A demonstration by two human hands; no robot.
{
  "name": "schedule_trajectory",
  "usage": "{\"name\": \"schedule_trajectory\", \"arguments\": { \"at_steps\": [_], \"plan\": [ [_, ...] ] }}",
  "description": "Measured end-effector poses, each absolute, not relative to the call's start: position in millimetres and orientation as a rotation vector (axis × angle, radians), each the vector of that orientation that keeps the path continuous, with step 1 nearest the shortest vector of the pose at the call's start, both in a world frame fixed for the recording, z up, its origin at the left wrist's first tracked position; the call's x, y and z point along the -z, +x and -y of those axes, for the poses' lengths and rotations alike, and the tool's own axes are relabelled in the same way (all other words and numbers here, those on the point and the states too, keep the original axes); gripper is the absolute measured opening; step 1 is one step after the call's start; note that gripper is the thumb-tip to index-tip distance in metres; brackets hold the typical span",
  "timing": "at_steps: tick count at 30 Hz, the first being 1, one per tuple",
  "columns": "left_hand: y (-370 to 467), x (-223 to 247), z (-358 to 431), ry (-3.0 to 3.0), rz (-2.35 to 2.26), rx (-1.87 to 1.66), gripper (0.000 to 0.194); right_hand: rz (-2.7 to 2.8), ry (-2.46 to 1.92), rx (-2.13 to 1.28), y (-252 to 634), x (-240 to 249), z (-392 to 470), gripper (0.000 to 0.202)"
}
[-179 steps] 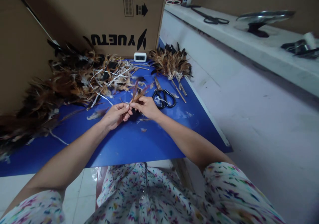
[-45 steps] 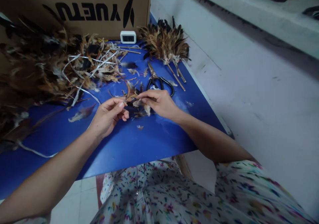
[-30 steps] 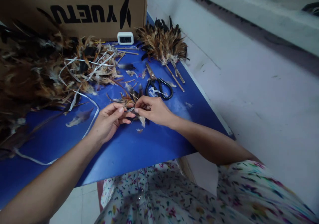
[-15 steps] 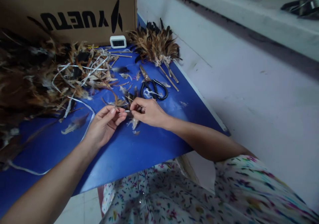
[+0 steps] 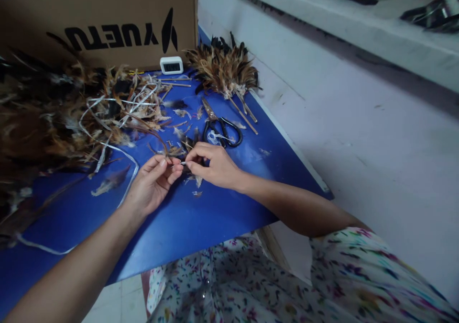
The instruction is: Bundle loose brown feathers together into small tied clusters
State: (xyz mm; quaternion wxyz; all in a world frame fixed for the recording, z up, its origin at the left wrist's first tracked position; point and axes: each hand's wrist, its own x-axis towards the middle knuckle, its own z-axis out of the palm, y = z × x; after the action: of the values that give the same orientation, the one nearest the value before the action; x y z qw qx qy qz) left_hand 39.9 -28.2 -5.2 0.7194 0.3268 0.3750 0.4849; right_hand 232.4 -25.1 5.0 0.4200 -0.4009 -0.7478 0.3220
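My left hand (image 5: 155, 182) is closed in a pinch on a slim brown feather (image 5: 160, 137), whose curved upper part rises past the fingertips. A small pale strand (image 5: 183, 163), apparently the feather's quill end, bridges the short gap to my right hand (image 5: 214, 166). The right thumb and forefinger are pinched on that pale end, the other fingers curled. Just beyond the right knuckles lie black-handled scissors (image 5: 232, 132), blades pointing away, with a scrap of clear plastic strip (image 5: 215, 137) on them. Loose feather bits (image 5: 198, 181) lie under the hands.
A big heap of brown feathers (image 5: 43, 117) with white plastic ribbon (image 5: 122, 149) covers the left of the blue table (image 5: 172, 222). A feather bundle on sticks (image 5: 224, 72), a small white clock (image 5: 171, 65) and a cardboard box (image 5: 118, 7) stand behind. A wall (image 5: 358, 122) borders the right.
The view has tilted slightly, so everything sits a little lower. Both hands keep their pinches, and the right fingertips have shifted slightly at the pale end.
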Motion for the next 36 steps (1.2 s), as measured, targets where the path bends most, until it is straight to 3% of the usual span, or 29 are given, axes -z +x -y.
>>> {"name": "schedule_trajectory", "arguments": {
  "at_steps": [14, 36],
  "plan": [
    [43.4, 10.1, 33.9, 1.112, -0.956, -1.193, 0.028, 1.886, -1.047, -0.855, 231.8, -2.0, 24.4, 0.006],
    [44.6, 11.2, 42.1, 1.712, -1.169, -1.262, 0.009, 1.768, -1.202, -1.092, 226.3, -5.3, 27.2, 0.005]
  ]
}}
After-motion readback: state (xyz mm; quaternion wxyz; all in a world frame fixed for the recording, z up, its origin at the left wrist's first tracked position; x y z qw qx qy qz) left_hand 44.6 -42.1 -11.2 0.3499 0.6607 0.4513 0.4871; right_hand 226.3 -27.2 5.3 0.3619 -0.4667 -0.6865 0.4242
